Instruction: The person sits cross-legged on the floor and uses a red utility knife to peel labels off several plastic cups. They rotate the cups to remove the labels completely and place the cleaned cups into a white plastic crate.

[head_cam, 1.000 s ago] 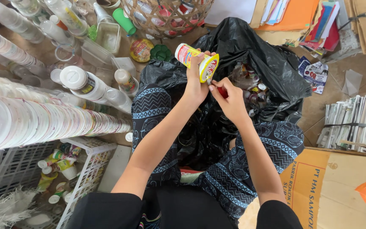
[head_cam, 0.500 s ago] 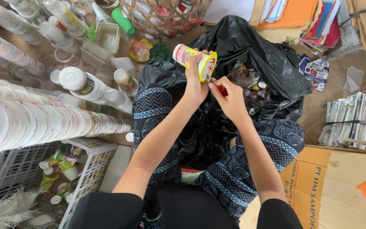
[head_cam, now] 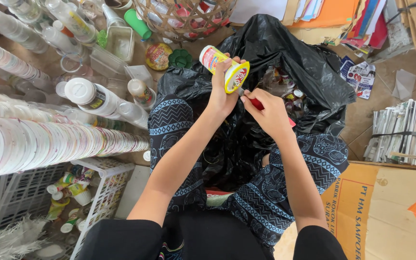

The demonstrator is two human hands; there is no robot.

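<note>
Currently logged: cup (head_cam: pixel 225 70), cutter (head_cam: pixel 256 103), bag (head_cam: pixel 290 58).
I see left hand (head_cam: pixel 222 94) gripping the cup; right hand (head_cam: pixel 268 113) clenched round the red cutter, blade touching the cup's rim, above the black bag.

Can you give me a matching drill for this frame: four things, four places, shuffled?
Things:
1. small bottle
2. red-handled tool
3. black bag
4. wicker basket

Places:
A. at the top edge, beyond the bag
B. in the left hand
C. open between the knees, full of small containers
D. in the right hand, tip at the bottle's label

Pairs: 1-B, 2-D, 3-C, 4-A
</note>
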